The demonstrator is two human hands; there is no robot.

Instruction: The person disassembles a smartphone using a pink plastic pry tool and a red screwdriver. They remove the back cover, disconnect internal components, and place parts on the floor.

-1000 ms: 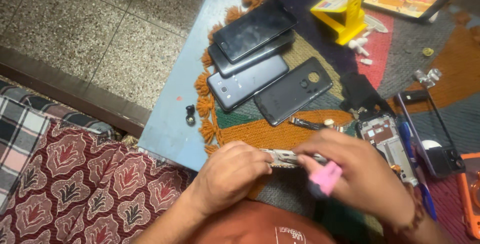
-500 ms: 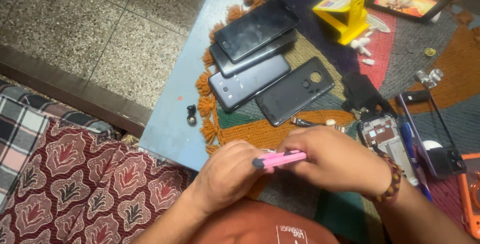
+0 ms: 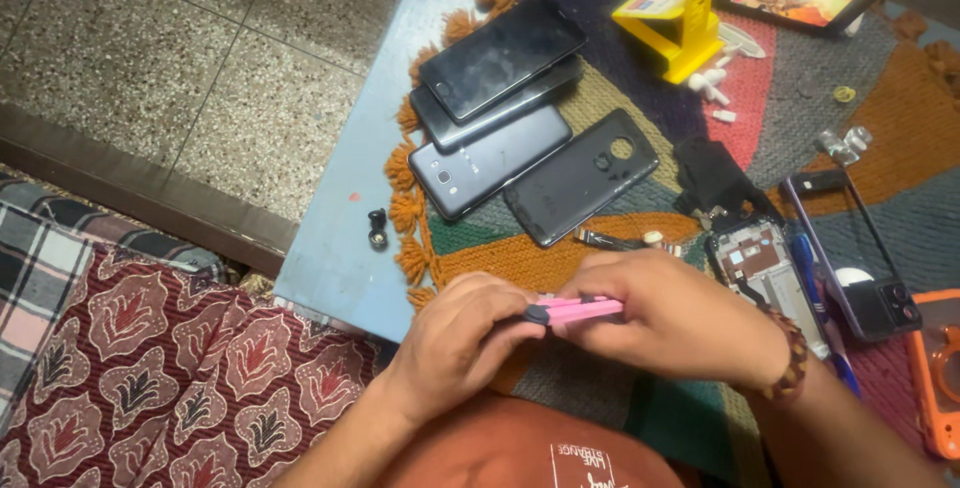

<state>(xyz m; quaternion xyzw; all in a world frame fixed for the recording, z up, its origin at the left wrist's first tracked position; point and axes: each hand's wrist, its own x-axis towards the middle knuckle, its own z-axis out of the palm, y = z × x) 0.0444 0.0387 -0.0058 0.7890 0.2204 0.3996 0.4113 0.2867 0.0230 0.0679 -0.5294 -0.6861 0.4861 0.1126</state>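
Patterned woven mat [image 3: 800,108] covers a pale blue table [image 3: 340,248]. Nearest, the left hand [image 3: 465,343] and right hand [image 3: 675,318] meet over the near edge, fingers curled tight around a pink tool [image 3: 575,309]. Beyond lie an opened phone frame [image 3: 760,268], stacked dark phones [image 3: 500,98] and a yellow stand [image 3: 680,18].

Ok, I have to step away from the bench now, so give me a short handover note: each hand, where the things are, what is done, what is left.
Left hand: pinching the dark end of the pink tool.
Right hand: gripping the tool's other end, over the mat's near edge.
On the woven mat: three stacked phones, a loose back cover, an opened phone frame, a yellow stand.
Done: one phone lies opened.
Left: it remains unassembled; I cannot tell what else.
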